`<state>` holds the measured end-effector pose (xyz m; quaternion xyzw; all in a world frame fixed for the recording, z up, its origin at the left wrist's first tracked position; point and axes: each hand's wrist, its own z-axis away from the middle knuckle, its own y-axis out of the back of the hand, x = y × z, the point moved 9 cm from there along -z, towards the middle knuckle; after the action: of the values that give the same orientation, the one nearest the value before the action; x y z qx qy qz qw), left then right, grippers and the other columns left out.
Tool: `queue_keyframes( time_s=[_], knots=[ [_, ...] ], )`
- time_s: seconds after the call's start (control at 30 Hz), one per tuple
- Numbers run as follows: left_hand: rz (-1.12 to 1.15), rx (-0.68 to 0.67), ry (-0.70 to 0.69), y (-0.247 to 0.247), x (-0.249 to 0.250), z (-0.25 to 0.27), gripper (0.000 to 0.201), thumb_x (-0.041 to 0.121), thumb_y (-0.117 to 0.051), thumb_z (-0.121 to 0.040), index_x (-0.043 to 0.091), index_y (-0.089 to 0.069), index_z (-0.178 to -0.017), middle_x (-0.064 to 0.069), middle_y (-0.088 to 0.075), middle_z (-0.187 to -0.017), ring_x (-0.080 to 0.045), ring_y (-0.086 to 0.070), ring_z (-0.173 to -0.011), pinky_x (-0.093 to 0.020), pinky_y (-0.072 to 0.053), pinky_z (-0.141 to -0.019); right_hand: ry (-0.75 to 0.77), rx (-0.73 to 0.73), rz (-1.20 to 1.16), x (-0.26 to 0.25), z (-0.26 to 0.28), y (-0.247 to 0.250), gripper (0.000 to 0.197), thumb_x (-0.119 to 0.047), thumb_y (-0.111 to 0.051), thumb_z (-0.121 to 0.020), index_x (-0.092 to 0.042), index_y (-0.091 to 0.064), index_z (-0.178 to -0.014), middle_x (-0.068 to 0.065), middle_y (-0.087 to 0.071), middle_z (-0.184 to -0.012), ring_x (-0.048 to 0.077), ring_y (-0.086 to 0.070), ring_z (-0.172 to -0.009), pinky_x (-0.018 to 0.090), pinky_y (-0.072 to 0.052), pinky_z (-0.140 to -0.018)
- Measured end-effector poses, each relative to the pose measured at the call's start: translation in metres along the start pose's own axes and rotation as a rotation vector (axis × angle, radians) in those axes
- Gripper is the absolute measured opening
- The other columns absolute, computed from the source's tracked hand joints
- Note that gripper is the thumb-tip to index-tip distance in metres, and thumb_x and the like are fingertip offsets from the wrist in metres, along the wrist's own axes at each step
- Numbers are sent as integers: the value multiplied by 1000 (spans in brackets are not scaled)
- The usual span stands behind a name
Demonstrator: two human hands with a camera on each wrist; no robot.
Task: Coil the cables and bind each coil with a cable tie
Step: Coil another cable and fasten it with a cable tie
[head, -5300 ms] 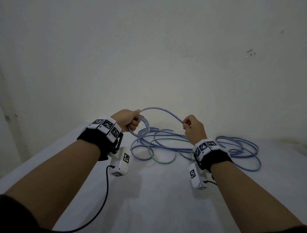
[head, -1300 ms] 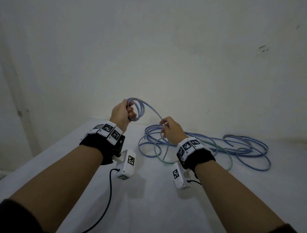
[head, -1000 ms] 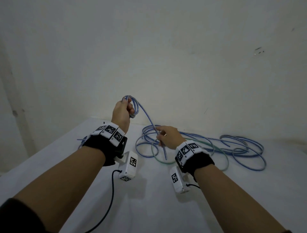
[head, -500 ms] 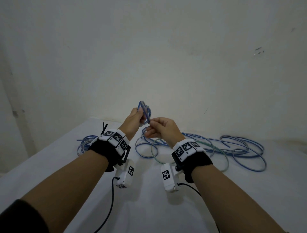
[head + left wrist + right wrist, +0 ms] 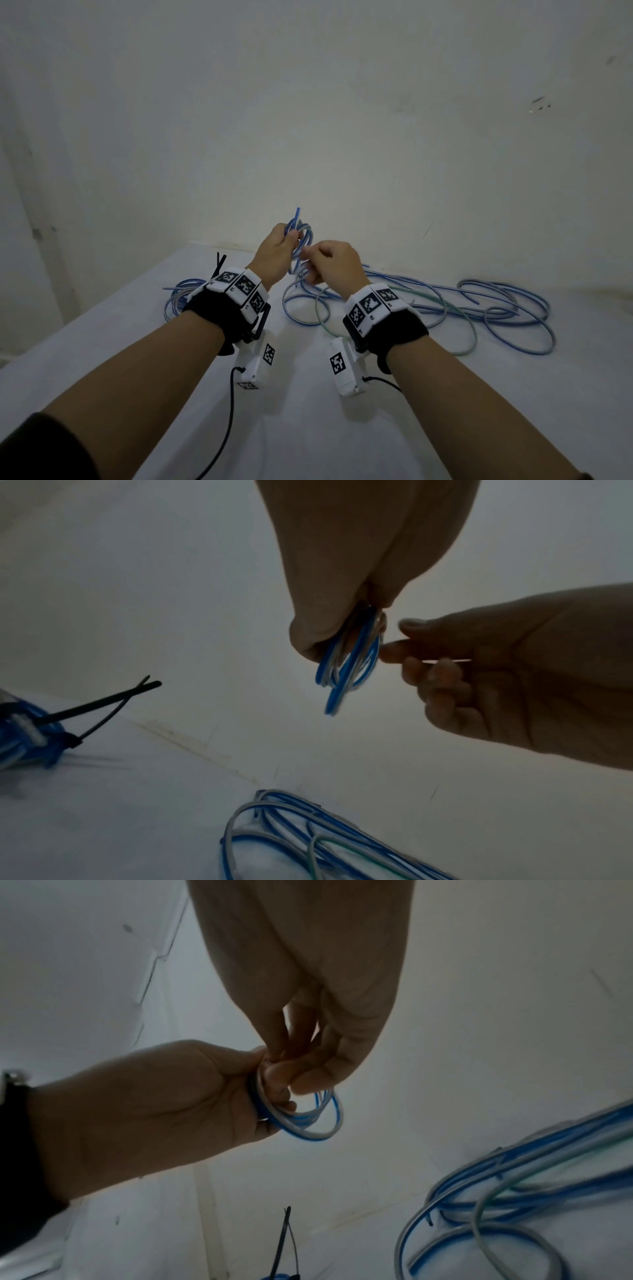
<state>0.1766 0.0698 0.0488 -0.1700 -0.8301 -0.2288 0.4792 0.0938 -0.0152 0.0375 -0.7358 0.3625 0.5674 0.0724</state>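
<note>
- Head view: left hand [image 5: 275, 251] grips a small blue coil [image 5: 301, 236], its last end sticking up
- Right hand [image 5: 330, 262] pinches that coil's edge; next likely needs a cable tie

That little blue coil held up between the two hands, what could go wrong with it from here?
1. The small coil is held only by the left hand pinching one side, with no tie on it; a loose grip would probably let the loops spring apart.
2. Its free end sticks out, so it may unwind.
3. The black cable ties seem fastened to the bound coil, so fetching one might cost a hand.
</note>
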Motion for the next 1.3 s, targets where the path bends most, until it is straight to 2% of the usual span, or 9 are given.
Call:
queue_keyframes(
  time_s=[0.13, 0.2, 0.3, 0.47, 0.6, 0.7, 0.83, 1.13, 1.3],
  knots=[
    [-112, -79, 2, 0, -7, 1, 27, 20, -32, -102, 11, -48, -82, 3, -46, -71, -10, -40, -62, -21, -33, -60, 375, 160, 266, -32, -1, 21, 28, -5, -55, -89, -11, -60, -115, 9, -57, -107, 16, -56, -84, 10, -41, -75],
    [-136, -139, -11, -3, -6, 3, 31, 19, -32, -102, 14, -48, -76, 2, -49, -69, -9, -42, -58, -20, -34, -58, 546, 61, 452, -39, -2, 6, 37, -5, -48, -90, -12, -58, -125, 12, -52, -129, 22, -50, -114, 14, -27, -93],
    [-82, -198, 16, -8, -6, 4, 33, 18, -31, -102, 14, -48, -74, 0, -50, -68, -8, -43, -55, -12, -37, -52, 507, -49, 496, -35, -10, -5, 33, -8, -43, -97, -10, -58, -126, 11, -47, -141, 27, -35, -129, 20, -15, -105],
    [78, -207, 73, -11, -9, 3, 32, 24, -36, -101, 12, -50, -74, -2, -46, -70, -5, -38, -45, -19, -36, -48, 346, 6, 269, -24, -19, 8, 17, -10, -46, -97, -2, -59, -103, 12, -62, -107, 23, -54, -104, 25, -39, -89],
    [80, -202, 77, -10, -10, 2, 38, 31, -40, -99, 12, -48, -68, -2, -42, -63, -7, -30, -44, -16, -29, -42, 230, 7, 147, -13, -19, 6, 8, -11, -41, -99, -8, -47, -94, -2, -53, -79, 12, -51, -74, 10, -38, -63],
    [78, -211, 106, -9, -9, 3, 43, 34, -35, -101, 12, -51, -68, 11, -41, -45, -5, -30, -42, -16, -26, -44, 164, 25, 16, -7, -20, 4, 10, -11, -38, -100, -5, -44, -96, -1, -51, -76, 1, -55, -60, 17, -43, -60],
    [116, -221, 103, -14, -6, 3, 35, 21, -35, -101, 10, -50, -72, 12, -40, -42, -7, -29, -47, -15, -27, -45, 40, 83, -110, 7, -27, 3, 12, -15, -37, -100, -7, -43, -95, 9, -54, -80, 14, -52, -56, 23, -43, -55],
    [1, -97, 62, 1, -12, -2, 40, 37, -41, -98, 11, -58, -74, 8, -51, -53, -7, -38, -41, -20, -32, -46, -36, 16, -122, 10, -31, -11, 29, -31, -45, -97, -12, -57, -78, 4, -51, -60, 13, -46, -51, 22, -37, -53],
    [28, -61, 74, 10, -11, -1, 30, 23, -40, -99, 12, -51, -74, 0, -41, -57, -13, -36, -49, -24, -31, -51, -48, 39, -145, 10, -31, -14, 30, -29, -49, -96, -11, -55, -72, 2, -52, -62, 14, -48, -52, 26, -41, -55]
  ],
)
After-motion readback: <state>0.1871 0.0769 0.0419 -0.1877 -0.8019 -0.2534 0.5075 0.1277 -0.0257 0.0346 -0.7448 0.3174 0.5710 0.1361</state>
